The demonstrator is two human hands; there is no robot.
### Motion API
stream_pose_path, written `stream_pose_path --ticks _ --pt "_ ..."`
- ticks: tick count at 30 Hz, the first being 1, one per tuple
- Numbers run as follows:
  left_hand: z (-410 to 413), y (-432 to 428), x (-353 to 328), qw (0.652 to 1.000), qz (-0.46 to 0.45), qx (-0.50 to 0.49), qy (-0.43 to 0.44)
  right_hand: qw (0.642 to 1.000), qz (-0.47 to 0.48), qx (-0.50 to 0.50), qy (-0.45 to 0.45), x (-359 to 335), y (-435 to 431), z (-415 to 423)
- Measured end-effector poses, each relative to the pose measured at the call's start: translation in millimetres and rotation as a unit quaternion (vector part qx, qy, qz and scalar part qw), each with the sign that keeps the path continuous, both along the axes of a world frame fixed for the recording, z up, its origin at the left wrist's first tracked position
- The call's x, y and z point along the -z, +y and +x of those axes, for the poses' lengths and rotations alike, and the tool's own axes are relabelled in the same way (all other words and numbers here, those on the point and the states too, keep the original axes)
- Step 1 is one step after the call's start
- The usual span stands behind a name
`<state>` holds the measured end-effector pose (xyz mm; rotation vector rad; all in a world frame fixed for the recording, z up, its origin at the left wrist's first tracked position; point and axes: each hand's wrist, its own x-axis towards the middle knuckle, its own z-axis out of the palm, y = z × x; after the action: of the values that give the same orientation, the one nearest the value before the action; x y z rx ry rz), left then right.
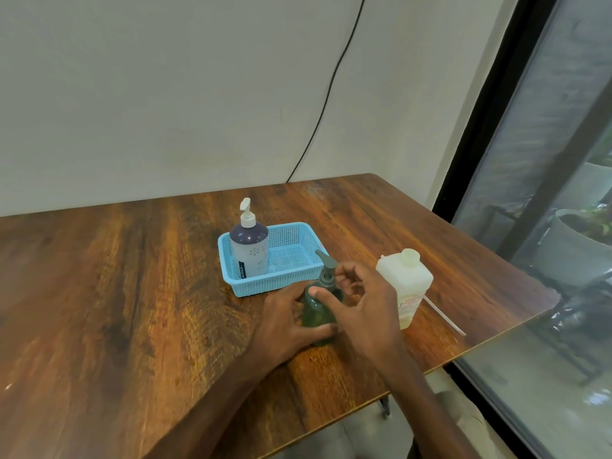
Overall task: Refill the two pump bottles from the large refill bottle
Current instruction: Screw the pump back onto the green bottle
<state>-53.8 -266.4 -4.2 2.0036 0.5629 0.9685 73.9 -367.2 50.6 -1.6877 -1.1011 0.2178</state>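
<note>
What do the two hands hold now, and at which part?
Both hold the green pump bottle: the left hand grips its body, the right hand pinches its neck below the pump.

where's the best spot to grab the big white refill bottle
Grip the refill bottle round its flat-sided body, just under the shoulder, coming from its right. It stands upright, and the right hand and green pump bottle crowd its left side.
</note>
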Motion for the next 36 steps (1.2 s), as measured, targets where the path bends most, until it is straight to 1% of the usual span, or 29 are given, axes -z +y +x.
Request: stream_pose_path --ticks 2,5,8,9,13,15,17,20,24,28,31,34,36 --pt "-0.2 -1.5 -3.1 1.0 0.003 0.001 -0.002 1.0 -0.014 -0.026 0.01 -1.1 -0.8 1.9" --pt "0.2 -1.9 -5.1 1.0 -0.002 0.005 -0.01 0.997 0.002 -0.066 0.042 -4.4 -1.4 6.1" --pt "-0.5 -2.3 -6.1 1.0 0.0 0.0 -0.01 0.999 0.001 -0.031 0.016 -5.8 2.9 5.3" --pt "-0.9 -2.5 -6.3 1.0 0.003 0.001 -0.01 0.999 -0.006 -0.032 0.014 -6.2 3.8 5.0" --pt "-0.4 -2.4 -7.1 1.0 -0.001 0.007 -0.009 0.991 0.009 -0.103 0.081 -4.9 4.4 14.5" --pt "0.8 -1.0 -5.5 1.0 -0.002 0.005 -0.007 0.993 0.009 -0.09 0.075 -4.6 5.8 15.9" --pt "1.0 -0.5 -4.1 1.0 0.0 0.005 -0.007 0.996 -0.012 -0.078 0.047 -4.4 6.8 14.1" --pt "0.8 -0.7 -4.5 1.0 -0.011 0.01 -0.011 0.991 -0.025 -0.116 0.057 -1.0 6.1 15.3" --pt "2.1 -0.2 -4.5 1.0 -0.008 0.008 -0.004 0.997 -0.008 -0.071 0.042 0.9 7.4 14.3" --pt "1.7 -0.1 -2.9 1.0 -0.014 0.013 -0.006 0.991 -0.007 -0.109 0.072 0.3 5.5 15.0" --pt "2.4 -1.8 -5.6 1.0 -0.01 0.014 -0.012 0.995 -0.006 -0.08 0.063 0.2 6.0 15.9" --pt "2.3 -2.7 -6.8 1.0 -0.013 0.017 -0.012 0.991 -0.014 -0.112 0.076 1.4 5.0 16.9" --pt "2.5 -2.4 -6.8 1.0 -0.015 0.017 -0.008 0.991 -0.004 -0.11 0.076 1.1 3.8 17.3"
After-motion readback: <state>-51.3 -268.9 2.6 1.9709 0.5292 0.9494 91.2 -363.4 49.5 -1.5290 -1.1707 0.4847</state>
